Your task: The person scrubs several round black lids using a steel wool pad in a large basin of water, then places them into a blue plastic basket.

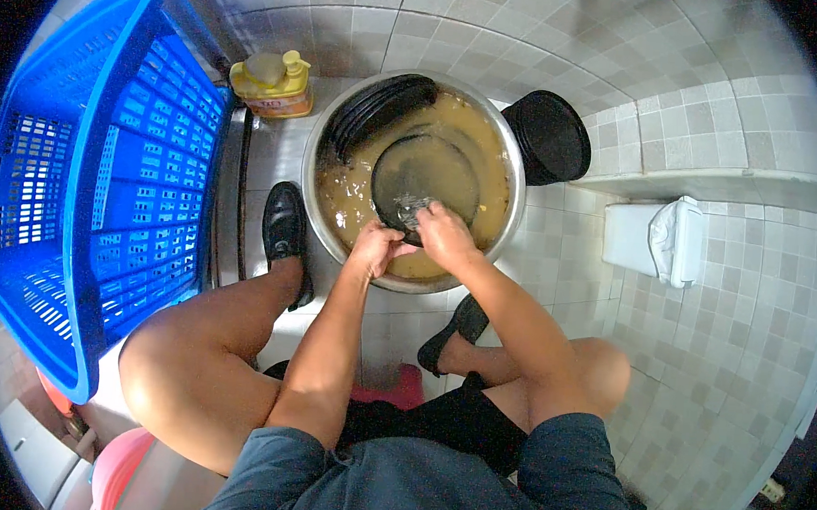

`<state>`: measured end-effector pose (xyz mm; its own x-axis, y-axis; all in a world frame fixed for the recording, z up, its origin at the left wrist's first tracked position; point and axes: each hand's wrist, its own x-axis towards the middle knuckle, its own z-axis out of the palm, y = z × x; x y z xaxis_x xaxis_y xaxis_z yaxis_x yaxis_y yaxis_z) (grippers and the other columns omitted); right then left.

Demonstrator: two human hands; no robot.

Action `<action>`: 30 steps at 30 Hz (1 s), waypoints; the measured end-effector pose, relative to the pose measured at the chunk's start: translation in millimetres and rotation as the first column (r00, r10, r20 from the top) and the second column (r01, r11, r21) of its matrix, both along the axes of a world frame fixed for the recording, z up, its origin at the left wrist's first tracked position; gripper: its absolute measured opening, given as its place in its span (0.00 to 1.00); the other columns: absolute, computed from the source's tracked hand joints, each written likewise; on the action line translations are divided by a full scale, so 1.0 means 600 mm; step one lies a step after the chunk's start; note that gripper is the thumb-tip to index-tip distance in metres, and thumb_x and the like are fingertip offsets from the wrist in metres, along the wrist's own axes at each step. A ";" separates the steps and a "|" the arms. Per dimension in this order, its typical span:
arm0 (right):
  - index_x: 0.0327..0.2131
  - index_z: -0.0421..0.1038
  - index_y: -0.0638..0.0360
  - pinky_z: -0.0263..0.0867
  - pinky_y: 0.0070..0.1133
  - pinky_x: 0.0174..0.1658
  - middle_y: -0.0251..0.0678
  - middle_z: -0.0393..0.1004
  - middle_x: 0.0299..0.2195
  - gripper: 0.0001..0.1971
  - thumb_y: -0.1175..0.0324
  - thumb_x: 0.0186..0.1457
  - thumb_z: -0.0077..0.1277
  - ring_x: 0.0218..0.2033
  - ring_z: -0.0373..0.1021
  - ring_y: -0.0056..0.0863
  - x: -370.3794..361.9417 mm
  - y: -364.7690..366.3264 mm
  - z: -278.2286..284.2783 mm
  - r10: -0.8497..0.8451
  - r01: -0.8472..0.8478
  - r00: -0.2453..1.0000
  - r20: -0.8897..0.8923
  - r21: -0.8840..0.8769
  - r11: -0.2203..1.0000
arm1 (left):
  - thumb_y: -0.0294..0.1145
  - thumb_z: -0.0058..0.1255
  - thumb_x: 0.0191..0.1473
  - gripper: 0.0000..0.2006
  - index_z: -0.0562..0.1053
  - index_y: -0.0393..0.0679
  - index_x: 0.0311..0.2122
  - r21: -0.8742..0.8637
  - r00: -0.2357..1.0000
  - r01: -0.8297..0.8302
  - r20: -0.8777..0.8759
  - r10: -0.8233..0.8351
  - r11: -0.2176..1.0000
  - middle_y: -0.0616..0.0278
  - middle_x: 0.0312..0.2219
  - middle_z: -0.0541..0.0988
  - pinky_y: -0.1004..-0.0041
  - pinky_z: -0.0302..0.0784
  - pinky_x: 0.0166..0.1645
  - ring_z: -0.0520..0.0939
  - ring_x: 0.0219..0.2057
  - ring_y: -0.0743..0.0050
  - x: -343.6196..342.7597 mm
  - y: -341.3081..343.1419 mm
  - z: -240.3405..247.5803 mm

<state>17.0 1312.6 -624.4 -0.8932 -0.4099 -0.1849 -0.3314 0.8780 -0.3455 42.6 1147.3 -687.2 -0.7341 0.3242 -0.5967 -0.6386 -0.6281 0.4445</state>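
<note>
A wide metal basin stands on the floor in front of me, holding cloudy yellow-brown water with bits floating in it. Partly under the water lies a round black plate. My left hand grips its near rim, fingers closed round the edge. Pressed against the plate's near part is a silvery wire scrubber, held in my closed right hand. Several more black plates lean in a row inside the basin at its far left, partly out of the water.
Right of the basin, a stack of round black plates sits by the wall. A yellow pump bottle stands far left, near a big blue crate. A white lined bin is on the right. My shoes flank the basin.
</note>
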 end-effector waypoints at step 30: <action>0.32 0.76 0.64 0.70 0.35 0.45 0.47 0.74 0.36 0.07 0.74 0.50 0.51 0.40 0.73 0.46 0.005 -0.008 0.020 0.120 -0.108 0.972 0.203 -0.071 0.992 | 0.12 0.42 0.46 0.11 0.70 0.27 0.37 0.047 0.996 0.093 0.002 -0.093 0.995 0.50 0.32 0.78 0.59 0.84 0.44 0.82 0.33 0.57 -0.002 -0.017 -0.005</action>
